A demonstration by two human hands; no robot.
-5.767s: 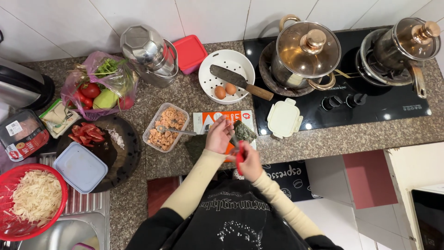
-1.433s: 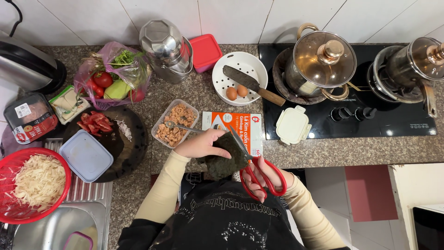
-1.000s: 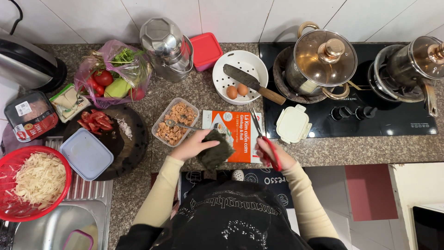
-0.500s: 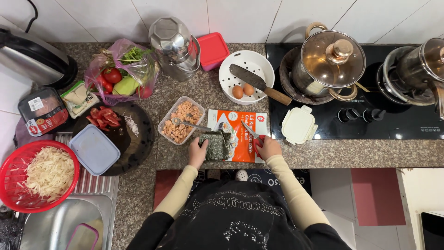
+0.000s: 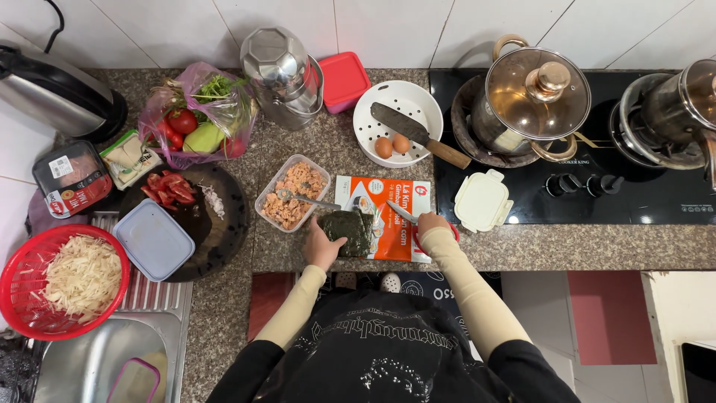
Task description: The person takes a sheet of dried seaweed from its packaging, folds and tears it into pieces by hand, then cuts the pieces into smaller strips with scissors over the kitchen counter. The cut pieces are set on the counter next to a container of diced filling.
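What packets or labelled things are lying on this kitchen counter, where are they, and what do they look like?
Orange packet: flat rectangle under the seaweed sheet, between left hand and right hand.
Meat tray: far left, black, red-and-white label.
Wrapped block: beside it, pale with green edge.

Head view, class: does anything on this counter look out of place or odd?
One oddity: a cleaver lies across the white colander that holds two eggs, its handle jutting over the rim towards the hob. Nothing looks spilled or damaged.
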